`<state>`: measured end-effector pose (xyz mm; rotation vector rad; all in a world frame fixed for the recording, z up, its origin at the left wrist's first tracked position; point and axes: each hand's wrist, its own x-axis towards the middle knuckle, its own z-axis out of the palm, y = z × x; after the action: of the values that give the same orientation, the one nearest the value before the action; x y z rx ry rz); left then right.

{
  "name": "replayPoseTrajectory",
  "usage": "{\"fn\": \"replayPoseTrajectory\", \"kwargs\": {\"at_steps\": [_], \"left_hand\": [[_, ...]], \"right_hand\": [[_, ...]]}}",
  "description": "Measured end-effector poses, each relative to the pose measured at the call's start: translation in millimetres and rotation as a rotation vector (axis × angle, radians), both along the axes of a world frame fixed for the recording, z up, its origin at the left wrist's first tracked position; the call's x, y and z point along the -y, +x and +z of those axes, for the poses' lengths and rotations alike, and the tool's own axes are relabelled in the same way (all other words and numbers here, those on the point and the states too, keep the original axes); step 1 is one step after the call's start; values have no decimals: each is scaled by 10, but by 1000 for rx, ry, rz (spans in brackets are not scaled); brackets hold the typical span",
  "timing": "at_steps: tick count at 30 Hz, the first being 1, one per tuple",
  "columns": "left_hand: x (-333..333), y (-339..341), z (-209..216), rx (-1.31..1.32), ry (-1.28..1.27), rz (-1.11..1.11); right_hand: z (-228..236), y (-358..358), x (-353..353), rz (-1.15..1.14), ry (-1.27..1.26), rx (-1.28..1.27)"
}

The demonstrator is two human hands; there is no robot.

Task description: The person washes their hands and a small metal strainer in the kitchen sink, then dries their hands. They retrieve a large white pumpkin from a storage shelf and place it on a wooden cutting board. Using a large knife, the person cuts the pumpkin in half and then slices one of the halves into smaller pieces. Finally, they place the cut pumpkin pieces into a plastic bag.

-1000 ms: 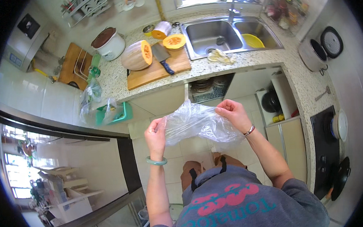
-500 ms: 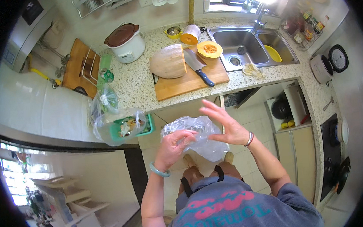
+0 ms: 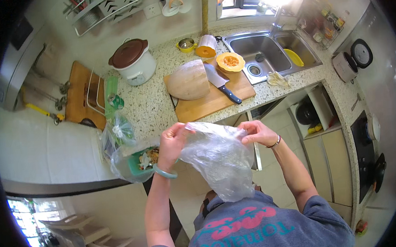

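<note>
A clear plastic bag [image 3: 220, 162] hangs between my hands, in front of my body and short of the counter. My left hand [image 3: 173, 143] pinches its upper left edge. At the upper right edge, my right hand [image 3: 257, 134] grips the film between thumb and fingers. Beyond them, a large piece of pumpkin [image 3: 189, 81] lies on a wooden cutting board [image 3: 197, 109]. A cleaver [image 3: 220, 82] with a dark handle rests beside it. Next to the blade sits a cut pumpkin half [image 3: 230, 62] with its orange inside facing up.
Another pumpkin piece [image 3: 206, 46] and a small yellow-rimmed bowl [image 3: 186, 45] stand behind the board. A white cooker [image 3: 134, 66] is at left, a double sink [image 3: 263, 53] at right. A green bin [image 3: 137, 164] with scraps stands lower left. A drawer [image 3: 256, 158] is pulled out below the counter.
Both hands have risen toward the counter and closed on the bag's upper edge. The bag is lifted and stretched wider. My right fingers, spread before, now pinch it.
</note>
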<state>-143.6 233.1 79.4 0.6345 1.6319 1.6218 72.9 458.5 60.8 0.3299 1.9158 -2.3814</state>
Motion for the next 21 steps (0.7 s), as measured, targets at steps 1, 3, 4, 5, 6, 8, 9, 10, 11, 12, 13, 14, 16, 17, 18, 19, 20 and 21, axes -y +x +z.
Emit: {"fn": "replayPoseTrajectory", "kwargs": {"at_steps": [1, 3, 4, 5, 6, 8, 9, 10, 11, 12, 13, 14, 16, 17, 18, 19, 20, 21], "left_hand": [[-70, -104, -8, 36, 18, 32], [-231, -276, 28, 17, -39, 55], [-328, -343, 36, 13, -68, 46], [-431, -415, 29, 9, -99, 36], [-569, -506, -20, -25, -112, 42], [-784, -711, 15, -28, -222, -7], [-910, -824, 40, -31, -279, -36], [-1061, -949, 9, -90, -278, -25], [-1215, -1080, -74, -147, -281, -20], [-1333, -1203, -148, -201, -292, -9], [-1469, -1317, -213, -231, -300, -5], [-1610, -1433, -244, -263, -302, 7], [-1883, -1628, -286, -364, -311, 11], [-1993, -1707, -315, -419, -334, 15], [-2099, -1785, -349, -475, -356, 18], [-2186, -1868, -404, -531, -379, 20], [-2214, -2053, -576, -657, -461, 6], [-2287, -2101, -615, -692, -497, -25]], "right_hand": [[-105, -38, -88, -28, 12, 27], [-337, -153, -217, -145, -82, -10], [-453, -209, -254, -220, -165, -46], [-593, -277, -291, -295, -249, -83], [-695, -386, -325, -360, -309, -165], [-759, -646, -285, -559, -582, -239], [-751, -801, -264, -662, -722, -277], [-843, -946, -307, -734, -750, -270], [-1087, -1085, -396, -715, -806, -320], [-1221, -1265, -423, -806, -786, -271], [-1361, -1427, -464, -901, -757, -217], [-1396, -1578, -482, -957, -736, -165], [-1451, -1700, -504, -993, -727, -80], [-1444, -1730, -493, -980, -741, -59], [-1433, -1729, -459, -962, -757, -38], [-1423, -1764, -450, -947, -772, -23], [-1403, -1781, -428, -931, -788, -8], [-1401, -1799, -440, -922, -798, 4]]}}
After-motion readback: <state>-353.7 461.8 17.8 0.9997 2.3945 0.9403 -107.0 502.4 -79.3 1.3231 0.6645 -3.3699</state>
